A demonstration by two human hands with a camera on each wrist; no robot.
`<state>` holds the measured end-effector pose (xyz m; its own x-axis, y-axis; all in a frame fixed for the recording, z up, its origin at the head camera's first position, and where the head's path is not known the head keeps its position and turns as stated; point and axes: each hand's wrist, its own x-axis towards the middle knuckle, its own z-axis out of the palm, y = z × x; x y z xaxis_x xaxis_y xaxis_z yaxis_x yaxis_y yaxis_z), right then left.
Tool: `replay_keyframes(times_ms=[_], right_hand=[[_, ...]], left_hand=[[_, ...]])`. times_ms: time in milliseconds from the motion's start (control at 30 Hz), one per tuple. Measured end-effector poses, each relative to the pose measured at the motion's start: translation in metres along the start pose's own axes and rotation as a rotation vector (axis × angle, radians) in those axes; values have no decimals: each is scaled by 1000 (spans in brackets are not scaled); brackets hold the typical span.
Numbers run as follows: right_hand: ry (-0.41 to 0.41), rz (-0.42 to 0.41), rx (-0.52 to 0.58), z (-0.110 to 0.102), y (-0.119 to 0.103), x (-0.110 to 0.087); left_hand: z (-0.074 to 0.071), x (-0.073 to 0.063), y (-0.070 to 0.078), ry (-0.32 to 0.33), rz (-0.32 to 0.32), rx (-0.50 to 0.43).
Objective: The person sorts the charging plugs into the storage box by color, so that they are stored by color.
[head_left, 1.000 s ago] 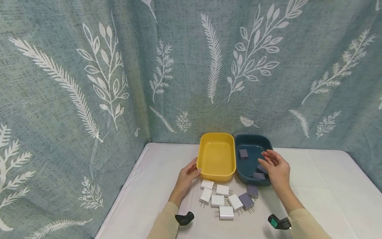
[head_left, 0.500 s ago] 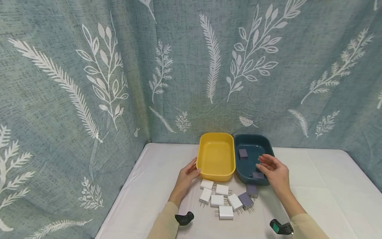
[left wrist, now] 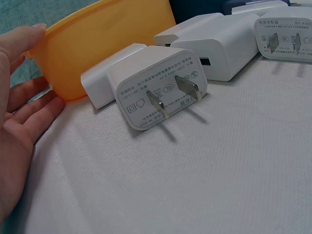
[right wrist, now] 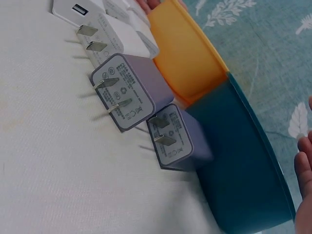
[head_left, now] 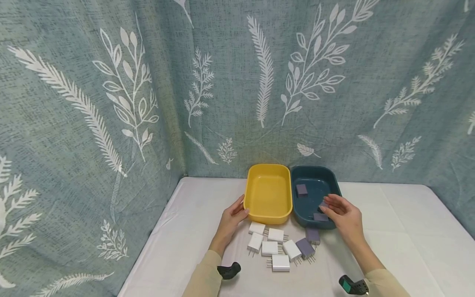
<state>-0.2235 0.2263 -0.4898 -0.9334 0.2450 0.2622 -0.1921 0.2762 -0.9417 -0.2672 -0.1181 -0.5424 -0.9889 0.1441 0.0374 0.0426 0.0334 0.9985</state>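
Observation:
My left hand (head_left: 231, 222) rests against the left side of the yellow bin (head_left: 269, 220), thumb at the rim and fingers by its lower wall. Over the dark teal bin (head_left: 315, 169) is my right hand (head_left: 346, 214), its thumb and fingers around a purple charger (head_left: 323, 204), partly hidden by the hand. Two more purple chargers lie in that bin, one (head_left: 302, 190) farther back and one (head_left: 320, 217) at the front. In the right wrist view only fingertips (right wrist: 304, 168) show, above the teal rim.
Several white chargers (head_left: 269, 248) lie on the white-covered table before the bins, prongs pointing various ways. Two purple chargers sit beside them, one (head_left: 305, 248) next to a white one, the other (head_left: 312, 236) against the teal bin. A patterned curtain (head_left: 230, 103) hangs behind.
My right hand has come down into the teal bin, and its thumb and fingers have closed around a purple charger there. My left hand stays at the yellow bin.

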Motion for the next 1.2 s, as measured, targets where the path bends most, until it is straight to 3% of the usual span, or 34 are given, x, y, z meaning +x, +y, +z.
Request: replay_keyframes(times_ms=[433,733,1200], right_hand=[[-32,-24,1,-4,5,-10],[-34,-48,60,-6,9,-17],[-27,-25,105,-7,5,-27]], left_hand=[[-1,0,0,-15,13,-15],[-1,-12,25,-52,1,-9],[0,-12,27,-52,-1,-35]])
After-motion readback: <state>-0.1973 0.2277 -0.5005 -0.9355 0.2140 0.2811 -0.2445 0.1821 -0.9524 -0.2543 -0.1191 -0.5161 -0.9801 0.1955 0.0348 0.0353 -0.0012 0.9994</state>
